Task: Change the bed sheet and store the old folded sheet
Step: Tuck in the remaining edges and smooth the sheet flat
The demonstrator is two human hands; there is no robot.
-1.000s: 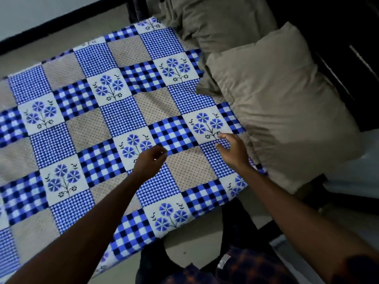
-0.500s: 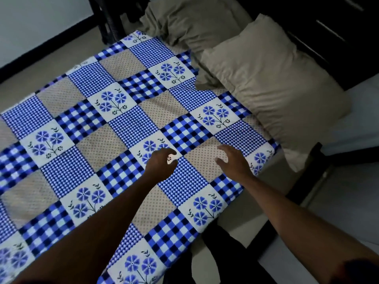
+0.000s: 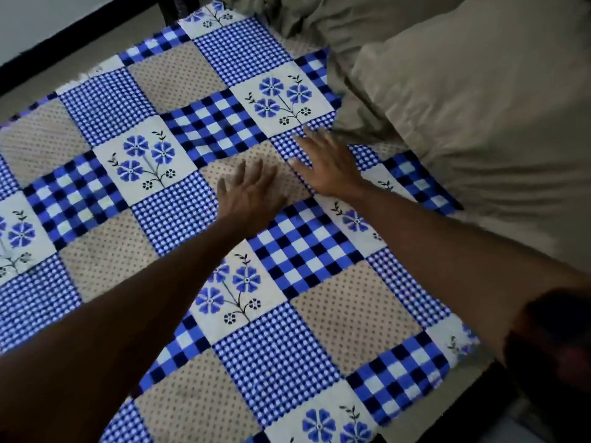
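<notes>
1. The sheet lies spread flat over the bed, a patchwork of blue gingham, blue-and-white checks, tan dotted squares and white squares with blue flowers.
2. The left hand is open, palm down, fingers stretched forward and only slightly apart. It rests on a tan dotted square near the middle of the sheet and grips nothing.
3. The right hand is also open and flat, palm down, fingers splayed wider than the left's. It lies on the gingham square just beside the left hand, the thumb pointing toward it; the two hands are close but do not touch.
4. Both forearms reach in from the near edge of the bed, bare up to a dark sleeve on the right arm.
5. Two tan pillows sit at the head of the bed, to the right of the hands. The nearer one overlaps the sheet's edge, and the right fingertips come near its lower corner.
6. A strip of floor shows beyond the far side of the bed.
</notes>
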